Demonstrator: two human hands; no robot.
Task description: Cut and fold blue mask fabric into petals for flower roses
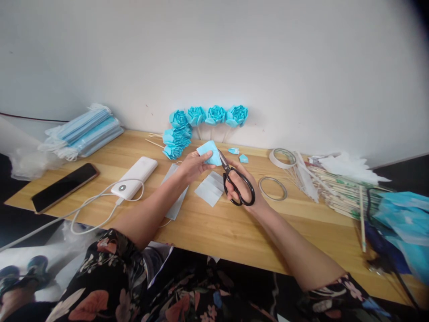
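Note:
My left hand (192,164) pinches a folded light-blue piece of mask fabric (209,152) above the wooden table (214,223). In my right hand (241,184) are black-handled scissors (234,179), fingers through the loops, with the blades meeting the blue piece's right edge. Two small blue offcuts (238,154) lie just behind the hands. Under the hands lie pale cut mask pieces (210,188).
Several blue fabric roses on sticks (201,123) lean on the wall. A stack of blue face masks (85,132), a phone (63,187) and a white power bank (134,177) with cable lie left. Two tape rolls (278,172), sticks (335,190) and blue material (402,223) lie right.

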